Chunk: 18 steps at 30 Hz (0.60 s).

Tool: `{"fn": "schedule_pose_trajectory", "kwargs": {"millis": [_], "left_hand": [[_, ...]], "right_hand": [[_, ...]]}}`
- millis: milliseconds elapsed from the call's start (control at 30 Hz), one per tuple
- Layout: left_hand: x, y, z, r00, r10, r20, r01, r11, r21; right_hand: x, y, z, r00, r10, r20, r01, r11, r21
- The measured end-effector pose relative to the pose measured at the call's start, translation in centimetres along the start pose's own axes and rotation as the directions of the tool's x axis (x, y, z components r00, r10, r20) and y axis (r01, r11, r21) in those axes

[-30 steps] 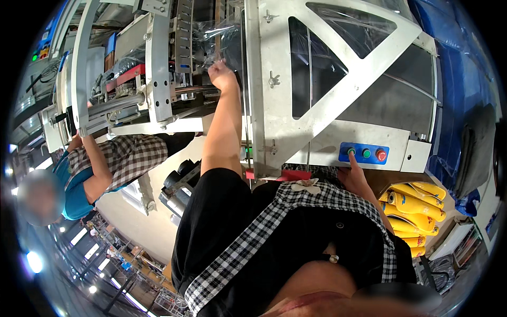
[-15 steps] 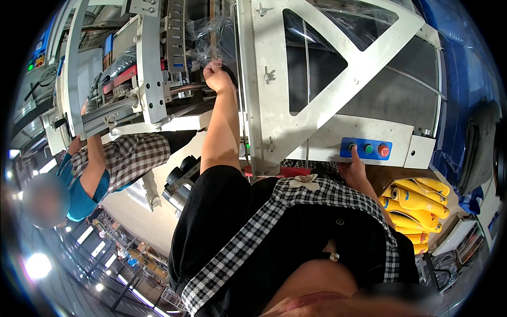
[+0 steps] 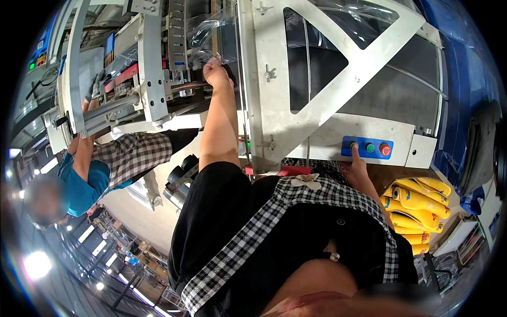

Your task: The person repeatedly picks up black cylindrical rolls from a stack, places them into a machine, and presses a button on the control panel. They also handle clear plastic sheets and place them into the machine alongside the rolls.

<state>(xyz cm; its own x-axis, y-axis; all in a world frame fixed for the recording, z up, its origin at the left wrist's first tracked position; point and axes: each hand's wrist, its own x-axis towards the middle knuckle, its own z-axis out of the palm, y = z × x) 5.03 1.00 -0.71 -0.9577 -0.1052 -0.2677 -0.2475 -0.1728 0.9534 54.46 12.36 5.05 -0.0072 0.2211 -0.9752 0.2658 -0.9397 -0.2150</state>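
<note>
My left hand [image 3: 216, 73] reaches forward into the gap in the machine, its fingers pinched on the edge of clear plastic film [image 3: 203, 34]. The film is crinkled and shiny. My right hand [image 3: 355, 168] is at the front of the white metal machine frame [image 3: 332, 124]. One of its fingers stretches up onto the leftmost button of a blue control panel [image 3: 367, 148]; its other fingers are partly hidden. A green button [image 3: 369, 148] and a red button [image 3: 385, 150] sit to the right of that finger.
Yellow printed film packs [image 3: 420, 208] are stacked at the right, below the panel. Blue sheeting [image 3: 462, 68] hangs along the far right. At the left, a co-worker in a checked apron [image 3: 132, 158] reaches into machinery with metal rails [image 3: 150, 68]. A red bar [image 3: 293, 170] runs by my waist.
The film beyond my left hand has shifted and its folds look different. My right finger stays on the button. The co-worker's arms have moved slightly.
</note>
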Motion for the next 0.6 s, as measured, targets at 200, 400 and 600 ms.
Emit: {"fn": "schedule_pose_trajectory", "kwargs": {"millis": [200, 400, 600], "left_hand": [[-0.6, 1.9, -0.1, 0.964, -0.236, -0.121, 0.260, 0.931, 0.255], [-1.1, 2.3, 0.7, 0.966, -0.194, -0.171, 0.202, 0.979, 0.033], [-0.8, 2.6, 0.5, 0.971, -0.194, -0.138, 0.212, 0.968, 0.132]], "right_hand": [[0.7, 0.5, -0.5, 0.997, -0.052, 0.061, 0.053, 0.998, -0.019], [0.8, 0.4, -0.1, 0.999, -0.028, 0.038, 0.030, 0.999, -0.037], [-0.2, 0.1, -0.4, 0.997, -0.013, 0.075, 0.019, 0.997, -0.069]]}}
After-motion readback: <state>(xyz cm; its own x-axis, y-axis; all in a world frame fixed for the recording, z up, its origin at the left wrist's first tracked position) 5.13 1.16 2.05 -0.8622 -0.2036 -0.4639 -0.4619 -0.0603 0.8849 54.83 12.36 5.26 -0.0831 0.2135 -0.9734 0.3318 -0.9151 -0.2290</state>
